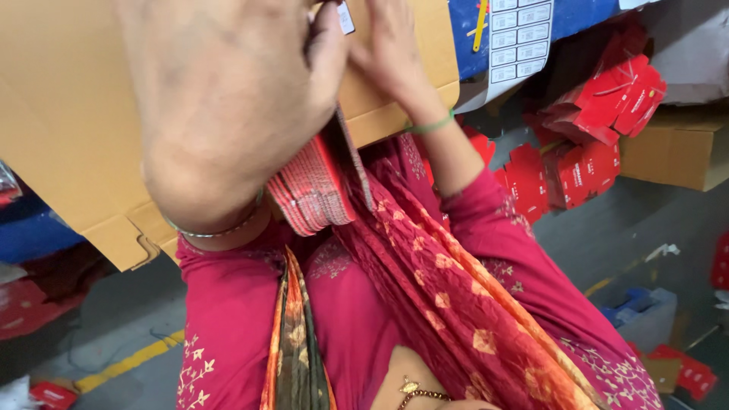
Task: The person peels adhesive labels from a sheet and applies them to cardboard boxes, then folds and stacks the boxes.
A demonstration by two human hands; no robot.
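My left hand (pixel 228 99) is raised close to the camera, blurred, with its back toward me and a thin bangle at the wrist. It grips a stack of flat red printed cartons (pixel 311 190) that fans out below the palm. My right hand (pixel 387 45), with a green band on its wrist, holds the upper end of the same stack, where a small white tag (pixel 345 17) sticks out. Both hands press the stack against a large brown cardboard sheet (pixel 68 114) behind them. The stack's middle is hidden by my left hand.
My pink sleeves and patterned scarf (pixel 425 288) fill the lower middle. More flat red cartons (pixel 600 99) lie piled at the right by a brown box (pixel 676 148). A blue surface with a white label sheet (pixel 520 30) is at the top. The grey floor has a yellow line (pixel 129 363).
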